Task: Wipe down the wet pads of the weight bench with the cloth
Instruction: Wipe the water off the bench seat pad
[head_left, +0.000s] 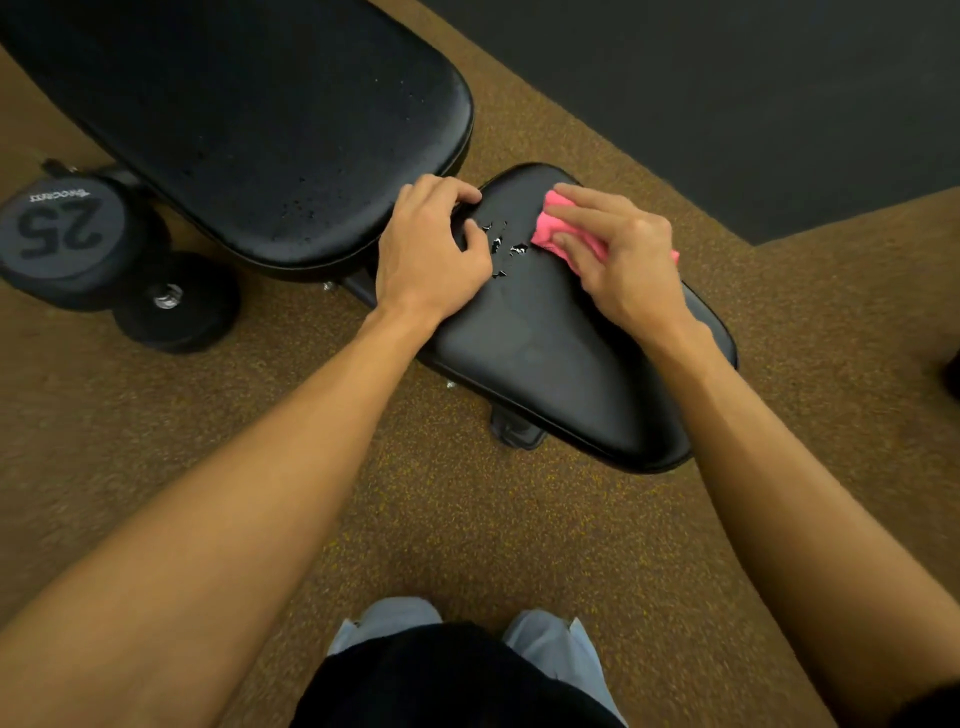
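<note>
The black seat pad (545, 353) of the weight bench lies in the middle of the view, with water droplets (504, 249) near its far narrow end. My right hand (618, 254) presses a pink cloth (553, 228) flat on that end, fingers fairly straight, just right of the droplets. My left hand (431, 249) rests on the pad's far left edge with its fingers curled over the rim. The long black back pad (249, 119) stretches to the upper left, speckled with small drops.
Two black dumbbells (78, 234), one marked 25, lie on the brown speckled carpet (441, 519) left of the bench. A dark mat or floor area (779, 93) fills the upper right. My legs and shoes (550, 649) show at the bottom.
</note>
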